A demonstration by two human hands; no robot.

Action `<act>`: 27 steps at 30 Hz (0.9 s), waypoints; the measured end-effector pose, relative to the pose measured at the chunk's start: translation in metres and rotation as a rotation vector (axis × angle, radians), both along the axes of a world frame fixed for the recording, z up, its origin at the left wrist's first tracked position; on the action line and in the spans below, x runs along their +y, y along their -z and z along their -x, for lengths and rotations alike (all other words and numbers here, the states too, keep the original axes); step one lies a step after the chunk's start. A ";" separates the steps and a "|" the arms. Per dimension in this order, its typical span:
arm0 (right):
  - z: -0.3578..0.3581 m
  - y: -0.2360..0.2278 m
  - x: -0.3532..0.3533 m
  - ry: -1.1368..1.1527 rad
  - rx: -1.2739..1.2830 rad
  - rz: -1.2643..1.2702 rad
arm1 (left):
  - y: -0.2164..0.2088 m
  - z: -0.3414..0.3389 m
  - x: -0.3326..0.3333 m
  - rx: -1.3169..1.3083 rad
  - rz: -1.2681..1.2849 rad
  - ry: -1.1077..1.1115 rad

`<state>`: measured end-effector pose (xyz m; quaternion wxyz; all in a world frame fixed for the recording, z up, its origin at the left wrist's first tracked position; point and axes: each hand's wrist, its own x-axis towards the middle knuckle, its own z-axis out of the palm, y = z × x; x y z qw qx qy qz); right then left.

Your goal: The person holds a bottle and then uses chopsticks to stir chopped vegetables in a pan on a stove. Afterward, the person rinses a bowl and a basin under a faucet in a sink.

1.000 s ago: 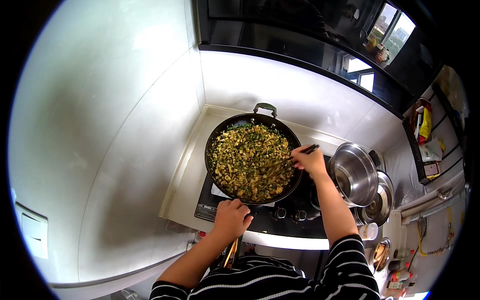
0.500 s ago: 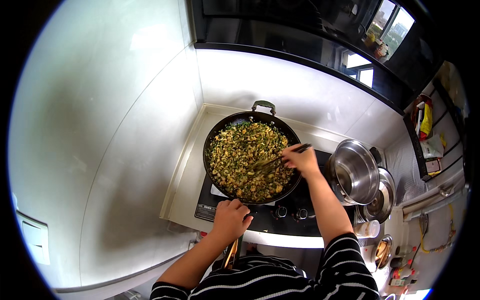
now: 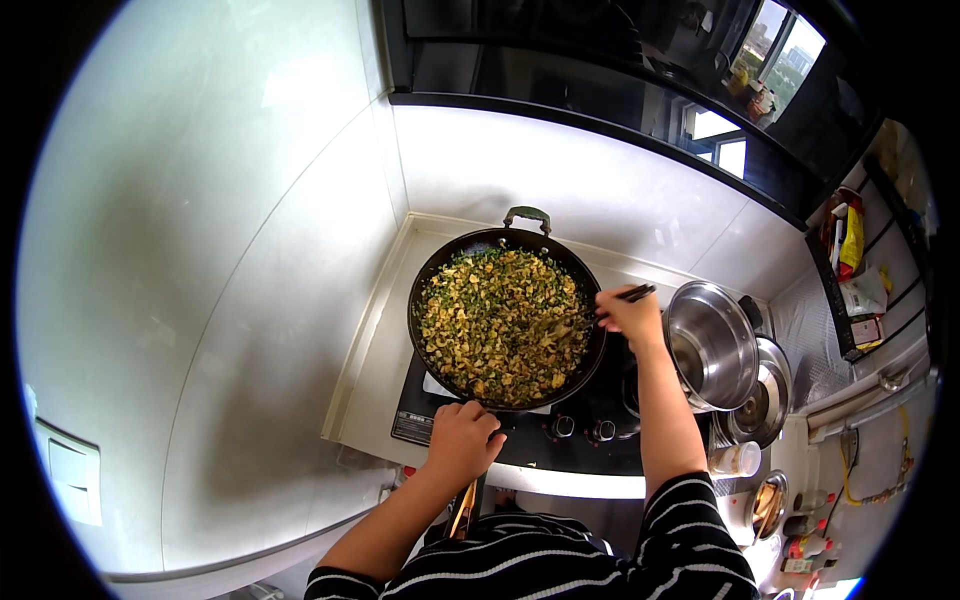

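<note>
One food-filled pan point(image 3: 480, 241) lies left of the right hand point(image 3: 628, 316).

No readable text: a label point(image 3: 411, 427) with tiny, blurred print on the black stovetop point(image 3: 600, 454)

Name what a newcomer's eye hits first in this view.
The big dark pan near the centre, filled with chopped green-and-yellow food. Next, the right hand at the pan's right rim, holding dark sticks, with the left hand at its near edge. Then the shiny steel pot, right of the pan.
</note>
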<state>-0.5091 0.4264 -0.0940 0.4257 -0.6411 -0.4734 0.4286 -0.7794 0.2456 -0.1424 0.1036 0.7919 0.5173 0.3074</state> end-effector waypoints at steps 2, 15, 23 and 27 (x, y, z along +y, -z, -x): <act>0.008 0.006 0.020 0.109 -0.147 -0.142 | 0.000 0.000 0.000 -0.004 0.012 -0.002; 0.136 0.043 -0.004 -0.209 0.431 0.001 | 0.000 -0.003 0.000 0.032 0.022 -0.024; 0.062 -0.005 -0.055 -0.389 0.058 0.081 | 0.001 -0.003 0.000 0.021 0.022 -0.020; 0.016 -0.003 -0.019 -0.222 -0.373 -0.046 | 0.001 -0.003 -0.001 0.010 0.030 -0.024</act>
